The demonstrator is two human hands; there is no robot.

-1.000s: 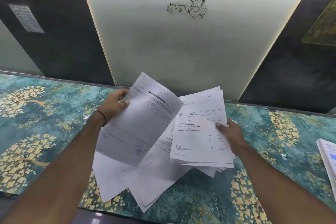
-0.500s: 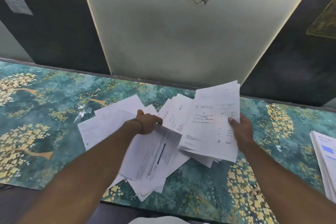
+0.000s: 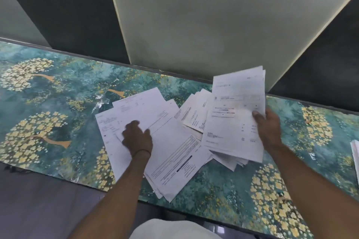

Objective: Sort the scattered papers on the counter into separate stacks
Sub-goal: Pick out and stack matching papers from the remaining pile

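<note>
The loose papers (image 3: 171,141) fan across the counter (image 3: 48,103) directly under the left hand (image 3: 137,137) — blurred, its grasp unreadable — so it sits nearer; just beside, the right hand (image 3: 269,132) clutches a raised sheaf (image 3: 233,122)

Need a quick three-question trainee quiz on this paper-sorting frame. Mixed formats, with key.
1. True or false: the right hand has its grip on a bundle of papers at the bundle's right edge.
2. The left hand is: A) gripping the bundle; B) over the loose sheets spread on the counter; C) off to the side of the counter.
3. Fill in: another paper stack shows at the view's ___ edge.
Key: 1 true; 2 B; 3 right.
</note>
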